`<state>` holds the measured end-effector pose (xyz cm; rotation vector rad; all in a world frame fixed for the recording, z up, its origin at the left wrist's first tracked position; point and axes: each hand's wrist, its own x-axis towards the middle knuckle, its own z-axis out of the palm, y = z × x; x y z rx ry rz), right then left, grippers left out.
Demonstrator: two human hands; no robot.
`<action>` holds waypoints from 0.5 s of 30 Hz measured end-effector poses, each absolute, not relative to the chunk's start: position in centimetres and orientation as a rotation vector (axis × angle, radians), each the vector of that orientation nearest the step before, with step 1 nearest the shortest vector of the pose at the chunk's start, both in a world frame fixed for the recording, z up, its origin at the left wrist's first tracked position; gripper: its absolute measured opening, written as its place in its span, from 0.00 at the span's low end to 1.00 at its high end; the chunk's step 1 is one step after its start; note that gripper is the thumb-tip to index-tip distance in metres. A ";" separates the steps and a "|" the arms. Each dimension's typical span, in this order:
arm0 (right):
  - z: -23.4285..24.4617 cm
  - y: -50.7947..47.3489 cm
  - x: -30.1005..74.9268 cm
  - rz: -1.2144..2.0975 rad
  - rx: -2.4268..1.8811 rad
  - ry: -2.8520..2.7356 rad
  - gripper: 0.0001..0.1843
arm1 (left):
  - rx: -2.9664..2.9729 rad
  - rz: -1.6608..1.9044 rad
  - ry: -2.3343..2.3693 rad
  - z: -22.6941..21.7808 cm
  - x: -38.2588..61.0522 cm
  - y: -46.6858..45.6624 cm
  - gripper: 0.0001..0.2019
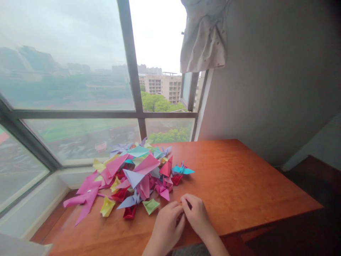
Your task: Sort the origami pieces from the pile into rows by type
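My left hand (169,222) and my right hand (196,216) meet just above the near part of the wooden table (234,181). The fingers of both are curled in and pinched together; whatever may be between them is hidden. Closest to my left hand lies a small green paper boat (151,206). Behind it spreads a heap of folded coloured paper, with a red boat (129,212), a yellow boat (107,206), a lavender crane (130,200), a blue crane (182,169) and a pink paper plane (148,164). A pink pinwheel (89,195) sits at the heap's left edge.
A metal-framed window (80,114) rises behind and left of the table, with an open pane (189,90) at its right. A knotted curtain (204,39) hangs above that pane. The grey wall (255,81) stands behind the table's right side.
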<state>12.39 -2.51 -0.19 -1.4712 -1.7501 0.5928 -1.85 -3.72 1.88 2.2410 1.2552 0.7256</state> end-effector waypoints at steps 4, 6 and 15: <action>0.1 -2.5 12.4 0.592 -1.475 -1.754 0.17 | 2.244 0.729 1.252 1.9 -1.9 -3.7 0.08; 0.2 -2.5 12.4 0.597 -1.475 -1.750 0.17 | 2.245 0.732 1.251 1.9 -1.9 -3.7 0.08; 0.2 -2.5 12.4 0.586 -1.442 -1.745 0.18 | 2.249 0.716 1.262 1.9 -1.9 -3.6 0.09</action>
